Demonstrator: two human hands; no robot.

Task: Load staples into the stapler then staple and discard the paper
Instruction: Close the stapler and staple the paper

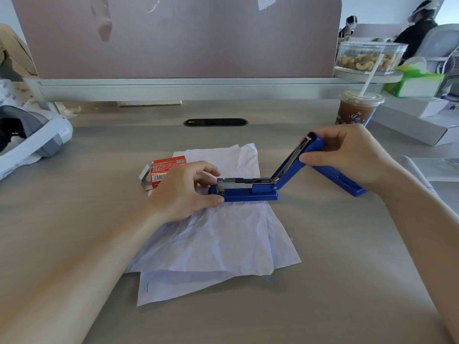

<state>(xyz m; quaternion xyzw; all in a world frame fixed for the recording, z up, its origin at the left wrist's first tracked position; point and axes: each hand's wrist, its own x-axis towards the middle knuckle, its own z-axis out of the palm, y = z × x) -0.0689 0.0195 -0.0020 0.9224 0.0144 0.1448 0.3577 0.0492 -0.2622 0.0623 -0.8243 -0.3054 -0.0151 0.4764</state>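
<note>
While the left hand [181,192] pins the front end of the blue stapler [248,193] down, thumb on the near side of the base and fingers curled round the far side by the nose, the right hand [347,155] has a grip on the top cover [293,162], fingers wrapped over its tip and thumb pressed against its near side. So both hands are closed on the stapler, one at each end.

That cover is swung up at a steep slant from the hinge, so the metal magazine [244,181] lies flat and exposed along the base. Can't tell from this angle whether any staples are sitting in it. Another blue arm [347,182] slopes down from under the right hand to the bench [323,269].

The stapler sits on the far part of a couple of crumpled white paper sheets [223,239], roughly mid-bench. Just left of the left hand, partly behind it, is a red staple box [166,167], with a grey strip of staples [145,176] touching its left side.

Toward the far right corner stands an iced drink cup [352,110] with a straw, and a clear tub of nuts [367,58] sits on the ledge behind it.
</note>
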